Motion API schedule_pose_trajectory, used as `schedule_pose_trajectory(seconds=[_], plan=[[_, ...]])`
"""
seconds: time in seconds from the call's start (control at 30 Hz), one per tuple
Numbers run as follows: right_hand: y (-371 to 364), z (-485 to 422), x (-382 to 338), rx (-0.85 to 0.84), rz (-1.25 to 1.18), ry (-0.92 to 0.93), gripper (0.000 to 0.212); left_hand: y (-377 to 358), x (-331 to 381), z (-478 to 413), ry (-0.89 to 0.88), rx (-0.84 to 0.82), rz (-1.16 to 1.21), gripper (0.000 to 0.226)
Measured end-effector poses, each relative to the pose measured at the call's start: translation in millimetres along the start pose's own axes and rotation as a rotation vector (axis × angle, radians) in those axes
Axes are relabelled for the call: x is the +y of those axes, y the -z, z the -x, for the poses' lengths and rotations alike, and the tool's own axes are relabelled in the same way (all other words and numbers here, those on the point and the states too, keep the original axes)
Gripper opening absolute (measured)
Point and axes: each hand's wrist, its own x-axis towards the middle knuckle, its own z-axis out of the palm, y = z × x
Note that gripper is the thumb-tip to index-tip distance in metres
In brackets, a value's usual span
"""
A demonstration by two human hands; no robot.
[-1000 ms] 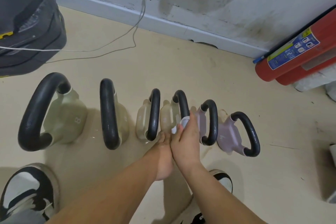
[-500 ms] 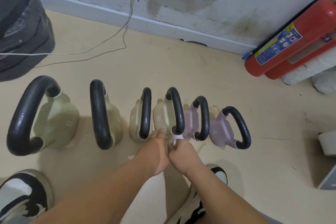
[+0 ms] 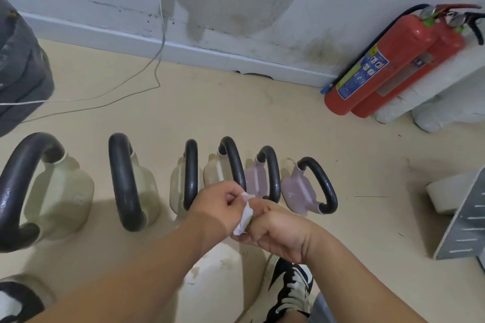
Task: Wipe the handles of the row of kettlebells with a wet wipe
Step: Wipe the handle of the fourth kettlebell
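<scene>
Beige flooring (image 3: pixel 236 118) runs up to a scuffed pale wall with a white skirting board (image 3: pixel 183 50), where two red fire extinguishers (image 3: pixel 378 65) lean at the right and a thin white cable (image 3: pixel 160 42) trails down across the floor. Six kettlebells with black loop handles (image 3: pixel 231 165) stand in a row from left to right, four with cream bodies and the two on the right with lilac bodies (image 3: pixel 299 191); each handle arches front to back, crosswise to the row.

Both hands are lifted just in front of the fourth and fifth kettlebells, touching neither. The left hand (image 3: pixel 220 202) is curled nearly closed, its fingertips pinching the top edge of a small crumpled white wet wipe (image 3: pixel 245 215). The right hand (image 3: pixel 278 233) is closed in a loose fist round the lower part of the same wipe. The wipe hangs between the two hands, its long axis roughly vertical and slanting a little to the lower left. Black-and-white trainers (image 3: pixel 291 291) show below the forearms.
</scene>
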Motion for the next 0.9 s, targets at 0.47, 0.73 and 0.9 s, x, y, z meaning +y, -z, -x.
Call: schedule_pose_trajectory(seconds=[0.47,0.73,0.9], plan=[[17,-7,-16,0.497,0.346,0.261,0.015,32,36,-9,-0.009,0.071,0.058,0.028],[21,-15,-24,0.319,0.073,0.302,0.023,43,60,-21,-0.110,-0.035,0.009,0.014],[24,-17,-35,0.578,0.062,0.264,0.025,46,49,-44,-0.189,0.099,-0.222,0.013]])
